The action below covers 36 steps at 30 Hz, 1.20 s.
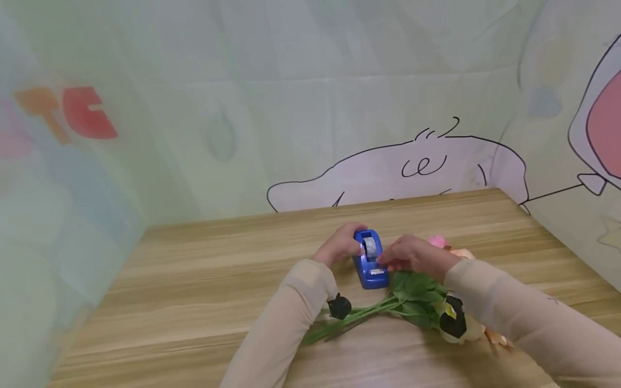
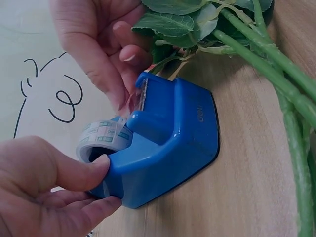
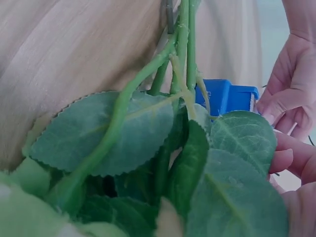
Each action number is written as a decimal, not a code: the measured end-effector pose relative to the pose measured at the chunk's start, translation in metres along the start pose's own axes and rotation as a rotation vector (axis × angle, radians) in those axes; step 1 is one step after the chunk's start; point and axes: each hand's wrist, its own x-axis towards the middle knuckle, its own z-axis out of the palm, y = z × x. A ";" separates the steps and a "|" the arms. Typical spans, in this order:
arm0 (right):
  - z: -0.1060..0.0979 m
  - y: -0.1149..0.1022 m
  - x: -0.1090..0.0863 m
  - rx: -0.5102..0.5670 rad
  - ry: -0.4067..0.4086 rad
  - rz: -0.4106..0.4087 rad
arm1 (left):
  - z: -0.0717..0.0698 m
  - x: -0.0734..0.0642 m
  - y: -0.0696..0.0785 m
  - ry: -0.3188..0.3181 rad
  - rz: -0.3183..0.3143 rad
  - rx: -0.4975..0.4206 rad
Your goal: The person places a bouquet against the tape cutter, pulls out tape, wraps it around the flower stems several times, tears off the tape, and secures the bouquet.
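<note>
A blue tape dispenser (image 1: 374, 281) stands on the wooden table with a roll of clear tape (image 2: 106, 136) in it. My left hand (image 1: 342, 242) holds its roll end, thumb on the rim beside the roll and fingers against the side. Over the gap between roll and toothed cutter, my right hand (image 1: 412, 253) pinches the tape at its loose end with thumb and forefinger. Artificial flowers with green stems (image 1: 361, 312) and broad leaves (image 3: 108, 133) lie just in front of the dispenser, under my right forearm, which hides part of the blooms.
A pink bloom (image 1: 436, 241) shows beyond my right wrist, and a pale bloom (image 1: 453, 335) lies below it. Printed cloth walls (image 1: 291, 108) rise behind and beside the wooden table (image 1: 194, 280). Dark wrist cameras (image 1: 339, 306) sit on both sleeves.
</note>
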 end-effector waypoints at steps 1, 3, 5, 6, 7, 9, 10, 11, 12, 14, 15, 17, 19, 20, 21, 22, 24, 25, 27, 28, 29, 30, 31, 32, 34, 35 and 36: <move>0.000 0.000 0.001 0.009 -0.001 0.003 | -0.001 0.000 0.000 -0.001 0.003 0.004; 0.001 0.001 0.002 0.022 -0.003 0.006 | -0.001 0.000 0.000 -0.004 0.008 0.003; 0.002 0.002 0.003 0.031 0.001 0.008 | -0.002 -0.001 0.000 -0.004 0.017 -0.005; 0.003 0.002 0.003 0.033 0.000 0.006 | -0.002 -0.001 -0.001 -0.003 0.021 -0.008; 0.003 0.002 0.004 0.037 0.001 0.004 | -0.001 0.000 -0.001 0.000 0.024 -0.005; 0.004 0.002 0.003 0.046 -0.001 -0.002 | -0.001 0.000 -0.002 0.004 0.025 -0.017; 0.004 0.002 0.003 0.049 0.000 -0.005 | -0.001 0.000 -0.002 0.007 0.025 -0.021; 0.004 0.002 0.003 0.056 0.000 -0.009 | -0.001 0.000 -0.002 0.010 0.022 -0.024; 0.004 0.001 0.002 0.059 -0.002 -0.013 | -0.001 0.000 -0.001 0.015 0.022 -0.028; 0.005 0.000 0.001 0.054 -0.005 -0.025 | -0.001 0.000 -0.001 0.023 0.017 -0.036; 0.005 0.000 0.001 0.049 -0.003 -0.030 | -0.001 0.000 -0.001 0.026 0.017 -0.040; 0.006 -0.001 -0.001 0.020 -0.002 -0.047 | -0.001 -0.001 0.000 0.030 0.013 -0.039; 0.007 0.000 -0.002 -0.025 0.002 -0.073 | -0.001 -0.001 0.000 0.033 0.014 -0.032; 0.008 0.000 -0.003 -0.047 0.008 -0.086 | 0.000 -0.001 0.000 0.033 0.014 -0.028; 0.008 0.000 -0.004 -0.068 0.014 -0.100 | 0.000 -0.001 0.000 0.034 0.012 -0.025; 0.008 0.001 -0.005 -0.087 0.019 -0.113 | 0.000 -0.002 0.000 0.035 0.012 -0.020; 0.009 0.001 -0.005 -0.109 0.024 -0.133 | 0.000 -0.002 0.000 0.037 0.008 -0.016; 0.009 0.001 -0.006 -0.114 0.025 -0.139 | 0.000 -0.002 0.000 0.037 0.005 -0.017; 0.009 0.002 -0.006 -0.115 0.030 -0.144 | 0.000 -0.002 -0.001 0.037 0.001 -0.014; 0.009 0.002 -0.006 -0.116 0.029 -0.147 | 0.000 -0.002 0.000 0.037 0.001 -0.012; 0.009 0.002 -0.006 -0.118 0.029 -0.150 | 0.000 -0.002 0.000 0.037 0.000 -0.009; 0.009 0.002 -0.006 -0.119 0.029 -0.152 | 0.000 -0.002 0.000 0.038 0.000 -0.005; 0.009 0.002 -0.006 -0.119 0.028 -0.154 | 0.000 -0.002 0.000 0.037 0.001 -0.004; 0.009 0.002 -0.006 -0.117 0.027 -0.156 | 0.000 -0.002 0.000 0.036 0.000 -0.005; 0.009 0.002 -0.006 -0.112 0.022 -0.157 | 0.000 -0.002 0.000 0.035 0.001 -0.008; 0.009 0.002 -0.006 -0.107 0.021 -0.156 | 0.000 -0.002 0.000 0.034 0.001 -0.012; 0.009 0.002 -0.007 -0.102 0.017 -0.154 | 0.000 -0.002 0.000 0.035 0.001 -0.014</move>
